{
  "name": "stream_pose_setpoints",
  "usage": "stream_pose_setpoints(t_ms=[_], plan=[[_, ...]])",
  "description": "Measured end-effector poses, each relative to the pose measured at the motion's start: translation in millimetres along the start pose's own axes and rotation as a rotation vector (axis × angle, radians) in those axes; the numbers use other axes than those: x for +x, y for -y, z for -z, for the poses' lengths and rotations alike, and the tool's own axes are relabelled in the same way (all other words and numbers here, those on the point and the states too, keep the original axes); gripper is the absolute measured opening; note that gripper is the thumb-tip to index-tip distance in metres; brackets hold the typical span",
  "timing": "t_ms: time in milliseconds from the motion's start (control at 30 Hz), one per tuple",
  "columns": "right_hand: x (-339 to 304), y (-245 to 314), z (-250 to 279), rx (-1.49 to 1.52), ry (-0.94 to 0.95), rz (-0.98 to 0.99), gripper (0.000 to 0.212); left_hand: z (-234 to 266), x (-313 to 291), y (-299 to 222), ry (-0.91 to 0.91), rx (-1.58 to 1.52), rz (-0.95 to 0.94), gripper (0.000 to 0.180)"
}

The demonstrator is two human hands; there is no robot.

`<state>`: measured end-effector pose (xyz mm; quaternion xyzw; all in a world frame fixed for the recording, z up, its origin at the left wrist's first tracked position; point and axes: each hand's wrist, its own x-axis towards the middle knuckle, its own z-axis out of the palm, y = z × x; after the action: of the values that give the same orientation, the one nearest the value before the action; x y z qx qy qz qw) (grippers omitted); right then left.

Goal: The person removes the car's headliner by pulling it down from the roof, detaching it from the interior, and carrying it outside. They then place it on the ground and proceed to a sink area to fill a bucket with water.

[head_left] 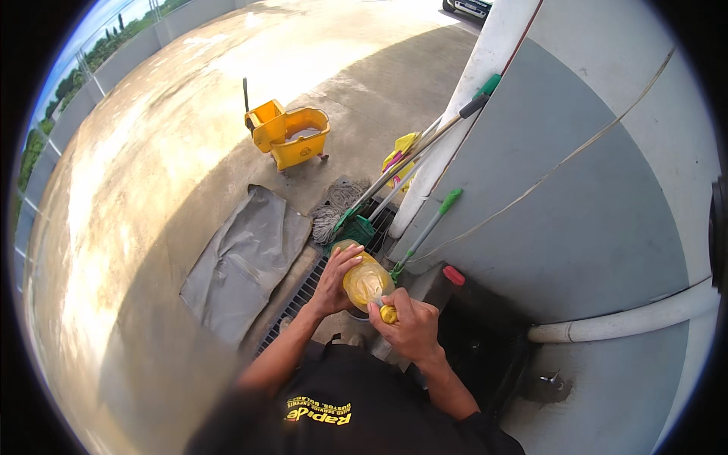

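Note:
A translucent yellow plastic bottle (pixel 367 279) is tilted in front of my body, its neck end with a yellow cap (pixel 388 314) toward me. My left hand (pixel 334 282) is wrapped along the left side of its body. Closed around the neck, right beside the cap, is my right hand (pixel 410 326). The bottle hides part of the ground below it, and its far end is partly behind my left fingers.
A yellow mop bucket (pixel 299 152) with a wringer stands ahead on the concrete. Mops with a grey string head (pixel 337 208) lean on the wall's edge. A grey sheet (pixel 246 262) lies left of the drain grate (pixel 292 307). A dark basin (pixel 474 341) and white pipe (pixel 622 320) are at right.

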<state>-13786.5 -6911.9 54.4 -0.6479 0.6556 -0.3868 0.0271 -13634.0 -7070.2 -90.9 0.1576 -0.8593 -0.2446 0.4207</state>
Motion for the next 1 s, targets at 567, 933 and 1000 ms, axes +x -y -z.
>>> stream_pose_setpoints(t_ms=[567, 933, 1000], plan=[[-100, -73, -266, -0.344, 0.690, -0.648, 0.029, 251, -215, 163, -1.489, -1.713, 0.853, 0.069], [-335, -97, -232, -0.103, 0.765, -1.295, 0.026, 363, -268, 216, -1.515, -1.807, 0.650, 0.063], [-337, -110, -239, 0.008, 0.705, -1.307, 0.025, 372, -270, 215, -1.507, -1.845, 0.597, 0.061]])
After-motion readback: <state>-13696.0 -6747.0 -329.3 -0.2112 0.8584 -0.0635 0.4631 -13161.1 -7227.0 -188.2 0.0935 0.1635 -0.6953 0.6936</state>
